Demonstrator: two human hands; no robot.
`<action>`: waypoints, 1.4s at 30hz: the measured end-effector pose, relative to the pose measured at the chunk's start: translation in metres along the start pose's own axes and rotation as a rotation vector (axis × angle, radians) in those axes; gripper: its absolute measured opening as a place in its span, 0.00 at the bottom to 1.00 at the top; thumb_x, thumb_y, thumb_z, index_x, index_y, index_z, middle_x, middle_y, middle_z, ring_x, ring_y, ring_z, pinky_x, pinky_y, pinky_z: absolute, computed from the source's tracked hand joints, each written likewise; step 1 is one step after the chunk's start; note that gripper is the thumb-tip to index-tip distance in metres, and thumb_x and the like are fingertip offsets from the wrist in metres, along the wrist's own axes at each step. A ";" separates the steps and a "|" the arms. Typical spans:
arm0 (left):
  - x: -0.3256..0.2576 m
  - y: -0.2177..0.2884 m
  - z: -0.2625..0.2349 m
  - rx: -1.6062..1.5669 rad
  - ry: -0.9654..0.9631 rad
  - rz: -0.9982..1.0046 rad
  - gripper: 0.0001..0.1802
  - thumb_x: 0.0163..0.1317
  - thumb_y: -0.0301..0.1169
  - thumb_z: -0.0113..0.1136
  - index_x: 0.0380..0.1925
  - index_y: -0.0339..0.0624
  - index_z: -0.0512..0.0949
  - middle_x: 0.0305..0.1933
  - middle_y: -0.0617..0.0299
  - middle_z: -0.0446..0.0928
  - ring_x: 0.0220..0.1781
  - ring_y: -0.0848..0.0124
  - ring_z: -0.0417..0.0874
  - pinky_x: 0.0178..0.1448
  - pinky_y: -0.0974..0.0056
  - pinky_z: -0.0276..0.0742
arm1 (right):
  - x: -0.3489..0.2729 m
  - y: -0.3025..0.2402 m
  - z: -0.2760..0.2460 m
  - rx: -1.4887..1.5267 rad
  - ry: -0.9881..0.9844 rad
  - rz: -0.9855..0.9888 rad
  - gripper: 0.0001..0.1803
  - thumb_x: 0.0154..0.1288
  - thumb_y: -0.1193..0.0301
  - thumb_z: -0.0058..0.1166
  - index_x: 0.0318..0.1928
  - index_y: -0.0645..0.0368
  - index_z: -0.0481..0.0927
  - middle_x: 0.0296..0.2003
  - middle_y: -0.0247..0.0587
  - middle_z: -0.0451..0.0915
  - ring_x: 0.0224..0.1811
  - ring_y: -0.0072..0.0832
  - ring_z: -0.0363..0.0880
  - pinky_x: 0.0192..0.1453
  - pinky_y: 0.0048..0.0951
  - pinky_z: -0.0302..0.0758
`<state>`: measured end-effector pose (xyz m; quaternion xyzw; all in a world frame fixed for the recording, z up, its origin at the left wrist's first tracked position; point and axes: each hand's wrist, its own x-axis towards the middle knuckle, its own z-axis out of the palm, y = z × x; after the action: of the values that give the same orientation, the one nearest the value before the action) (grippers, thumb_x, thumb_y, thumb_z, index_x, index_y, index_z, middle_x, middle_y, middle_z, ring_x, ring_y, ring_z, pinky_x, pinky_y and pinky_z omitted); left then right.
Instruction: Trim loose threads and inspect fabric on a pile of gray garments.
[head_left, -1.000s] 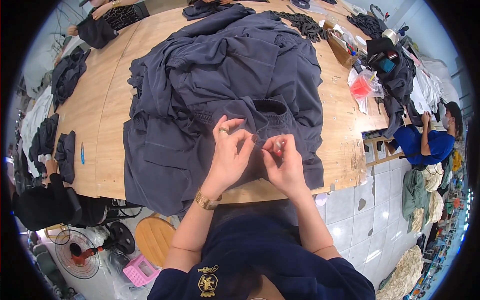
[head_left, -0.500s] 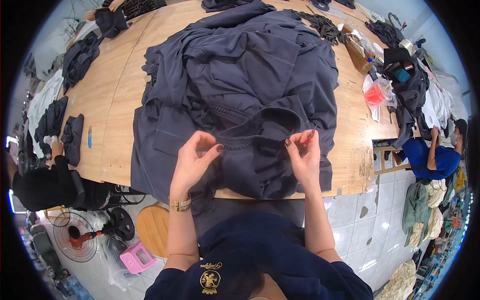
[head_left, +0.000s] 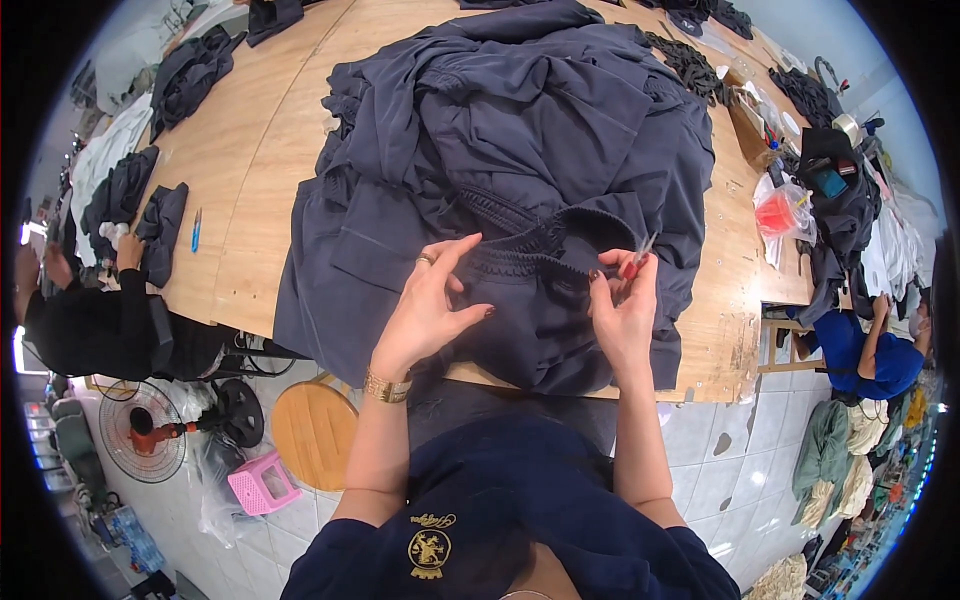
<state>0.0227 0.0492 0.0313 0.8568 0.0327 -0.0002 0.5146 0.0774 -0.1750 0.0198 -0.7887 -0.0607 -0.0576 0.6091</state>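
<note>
A dark grey garment with a gathered elastic waistband (head_left: 520,266) lies at the near side of a heap of the same cloth. Above the left part of the waistband is my left hand (head_left: 430,305), thumb and fingers spread, with nothing in it. My right hand (head_left: 625,315) is closed round small red-handled thread snips (head_left: 637,262), whose metal tips point up and away from me. The right thumb and fingertips are at the right end of the waistband; whether they also pinch the cloth I cannot tell.
The heap of dark garments (head_left: 520,120) covers much of the wooden table (head_left: 250,190). A blue pen-like tool (head_left: 196,230) lies at left. A red-filled plastic bag (head_left: 780,212) and a cardboard box (head_left: 748,130) are at right. Two people sit nearby; a stool (head_left: 313,435) and fan (head_left: 143,430) stand left.
My left fingers have spread apart and the hand has turned beside the waistband. The snips in my right hand now point upward and show more plainly. The whole view has shifted slightly.
</note>
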 end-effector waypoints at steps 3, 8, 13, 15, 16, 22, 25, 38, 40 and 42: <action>0.002 0.000 0.002 0.070 0.025 -0.012 0.38 0.44 0.31 0.73 0.60 0.52 0.70 0.52 0.60 0.67 0.39 0.75 0.71 0.38 0.72 0.71 | 0.000 0.001 -0.002 -0.140 -0.025 0.016 0.09 0.62 0.82 0.49 0.38 0.61 0.64 0.28 0.34 0.72 0.21 0.14 0.69 0.25 0.17 0.66; 0.003 0.002 0.018 0.091 0.133 0.047 0.26 0.45 0.34 0.73 0.48 0.47 0.78 0.46 0.59 0.69 0.40 0.72 0.72 0.38 0.70 0.70 | -0.008 0.006 -0.008 -0.296 -0.014 -0.144 0.09 0.60 0.77 0.51 0.35 0.64 0.64 0.19 0.50 0.74 0.22 0.46 0.76 0.25 0.36 0.69; 0.008 -0.002 0.029 0.336 0.356 0.252 0.12 0.46 0.32 0.72 0.26 0.37 0.79 0.37 0.56 0.72 0.41 0.61 0.73 0.45 0.61 0.71 | -0.013 -0.018 -0.017 -0.346 -0.101 -0.026 0.10 0.59 0.75 0.54 0.31 0.63 0.65 0.15 0.45 0.71 0.17 0.43 0.74 0.24 0.34 0.68; 0.017 0.004 0.029 0.377 0.306 0.266 0.13 0.49 0.32 0.69 0.32 0.37 0.78 0.40 0.53 0.73 0.39 0.57 0.75 0.46 0.57 0.73 | -0.004 -0.023 -0.018 -0.335 0.037 -0.139 0.13 0.57 0.74 0.57 0.31 0.62 0.65 0.13 0.42 0.69 0.13 0.39 0.71 0.21 0.31 0.67; 0.023 0.004 0.033 0.279 0.284 0.249 0.13 0.50 0.31 0.68 0.33 0.37 0.78 0.42 0.52 0.73 0.41 0.56 0.76 0.46 0.57 0.73 | 0.003 -0.028 -0.019 -0.376 0.023 -0.026 0.17 0.53 0.71 0.63 0.34 0.63 0.66 0.19 0.42 0.71 0.20 0.38 0.72 0.28 0.32 0.69; 0.044 -0.010 0.049 0.100 0.032 0.144 0.09 0.63 0.25 0.50 0.41 0.35 0.73 0.33 0.53 0.80 0.39 0.56 0.81 0.47 0.60 0.75 | 0.044 -0.006 -0.005 -0.515 -0.229 -0.295 0.25 0.49 0.68 0.65 0.44 0.63 0.67 0.38 0.47 0.74 0.43 0.41 0.71 0.50 0.35 0.68; 0.048 -0.012 0.037 -0.378 -0.014 0.046 0.06 0.69 0.27 0.43 0.37 0.38 0.71 0.37 0.59 0.81 0.41 0.74 0.81 0.46 0.68 0.74 | 0.047 0.001 -0.010 -0.309 -0.266 -0.154 0.19 0.53 0.71 0.62 0.40 0.62 0.66 0.34 0.42 0.73 0.38 0.31 0.71 0.46 0.28 0.67; -0.005 0.025 0.031 0.199 0.071 0.250 0.29 0.46 0.28 0.69 0.51 0.40 0.71 0.39 0.56 0.78 0.42 0.58 0.80 0.49 0.63 0.73 | 0.026 -0.034 -0.014 0.554 -0.328 0.259 0.14 0.60 0.80 0.54 0.28 0.53 0.62 0.24 0.21 0.62 0.26 0.07 0.58 0.28 0.13 0.55; -0.001 0.027 0.022 0.033 -0.196 -0.001 0.24 0.46 0.26 0.68 0.47 0.41 0.74 0.36 0.57 0.79 0.40 0.63 0.80 0.45 0.64 0.73 | 0.025 -0.036 -0.019 0.669 -0.362 0.233 0.15 0.60 0.79 0.56 0.29 0.52 0.62 0.25 0.20 0.62 0.27 0.07 0.58 0.29 0.12 0.54; -0.002 0.025 0.025 0.132 -0.014 0.107 0.21 0.46 0.25 0.67 0.44 0.40 0.75 0.36 0.58 0.79 0.39 0.64 0.80 0.43 0.64 0.73 | 0.024 -0.033 -0.021 0.685 -0.324 0.217 0.15 0.60 0.79 0.56 0.29 0.51 0.62 0.25 0.20 0.62 0.27 0.07 0.59 0.30 0.12 0.55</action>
<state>0.0227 0.0156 0.0417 0.8892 -0.0170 0.0192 0.4567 0.0953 -0.1866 0.0601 -0.5406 -0.0881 0.1561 0.8220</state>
